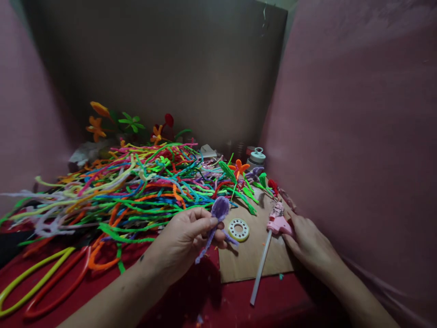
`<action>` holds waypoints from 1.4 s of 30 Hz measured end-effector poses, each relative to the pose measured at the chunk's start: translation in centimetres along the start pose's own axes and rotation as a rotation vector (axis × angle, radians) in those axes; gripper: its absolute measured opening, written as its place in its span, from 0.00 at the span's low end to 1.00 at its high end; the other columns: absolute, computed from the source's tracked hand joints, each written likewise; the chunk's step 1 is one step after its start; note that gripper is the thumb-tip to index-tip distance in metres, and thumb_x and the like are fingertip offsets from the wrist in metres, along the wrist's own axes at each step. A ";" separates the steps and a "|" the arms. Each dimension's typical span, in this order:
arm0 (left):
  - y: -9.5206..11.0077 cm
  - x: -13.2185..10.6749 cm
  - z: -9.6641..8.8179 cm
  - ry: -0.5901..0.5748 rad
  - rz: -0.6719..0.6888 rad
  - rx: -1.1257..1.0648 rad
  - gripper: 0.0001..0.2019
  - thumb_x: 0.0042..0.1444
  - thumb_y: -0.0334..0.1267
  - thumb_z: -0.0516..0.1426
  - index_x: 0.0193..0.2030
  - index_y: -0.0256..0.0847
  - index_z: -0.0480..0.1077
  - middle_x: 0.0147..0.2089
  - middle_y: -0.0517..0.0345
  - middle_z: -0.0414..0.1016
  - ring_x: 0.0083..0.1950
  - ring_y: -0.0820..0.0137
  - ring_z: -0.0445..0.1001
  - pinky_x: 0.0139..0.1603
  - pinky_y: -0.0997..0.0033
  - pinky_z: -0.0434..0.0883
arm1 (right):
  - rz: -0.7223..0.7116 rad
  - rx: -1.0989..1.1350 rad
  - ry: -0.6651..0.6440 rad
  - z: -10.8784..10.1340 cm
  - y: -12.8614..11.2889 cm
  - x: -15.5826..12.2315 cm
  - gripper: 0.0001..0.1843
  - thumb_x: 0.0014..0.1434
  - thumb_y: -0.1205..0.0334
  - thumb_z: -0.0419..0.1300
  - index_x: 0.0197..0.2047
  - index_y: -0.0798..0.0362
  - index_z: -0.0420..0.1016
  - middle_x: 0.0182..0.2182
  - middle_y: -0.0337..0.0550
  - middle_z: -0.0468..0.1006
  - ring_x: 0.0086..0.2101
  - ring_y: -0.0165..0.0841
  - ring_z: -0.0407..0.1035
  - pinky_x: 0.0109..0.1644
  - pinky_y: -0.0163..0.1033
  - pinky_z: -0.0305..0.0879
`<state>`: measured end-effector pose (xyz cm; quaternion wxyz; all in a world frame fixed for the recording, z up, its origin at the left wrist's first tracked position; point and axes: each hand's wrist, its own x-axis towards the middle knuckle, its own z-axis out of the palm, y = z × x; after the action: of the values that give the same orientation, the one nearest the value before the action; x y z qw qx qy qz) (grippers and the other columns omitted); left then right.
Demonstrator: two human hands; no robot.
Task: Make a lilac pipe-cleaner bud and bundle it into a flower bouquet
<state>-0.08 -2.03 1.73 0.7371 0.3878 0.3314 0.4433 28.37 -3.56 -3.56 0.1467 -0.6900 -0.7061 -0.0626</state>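
Note:
My left hand [186, 237] is closed in a pinch on a purple pipe-cleaner petal [219, 210], whose twisted stem hangs down past my fingers. My right hand [305, 239] rests at the right edge of a brown board [249, 259], its fingers touching a pink glue gun [277, 221]. A white glue stick [261, 269] pokes out of the back of the gun toward me. Whether my right fingers grip the gun or only lie against it is unclear. A small white ring of tape [238, 229] lies on the board between my hands.
A big heap of many-coloured pipe cleaners [136, 191] covers the red table at left. Finished pipe-cleaner flowers [102, 120] stand at the back, with small leaves and flowers [246, 175] and a little jar [256, 157] near the board. Pink walls close in on both sides.

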 end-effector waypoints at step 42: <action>1.4 1.8 -2.9 0.314 0.068 -0.067 0.06 0.48 0.31 0.61 0.29 0.35 0.66 0.25 0.54 0.77 0.24 0.72 0.76 0.24 0.78 0.70 | -0.048 1.360 -0.094 -1.8 -10.6 3.6 0.13 0.53 0.54 0.57 0.35 0.54 0.73 0.28 0.45 0.76 0.22 0.31 0.64 0.22 0.34 0.61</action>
<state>-2.31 0.86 1.31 0.6732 0.2998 0.4142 0.5342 18.08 -1.03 0.41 0.5152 -0.4306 -0.6092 0.4219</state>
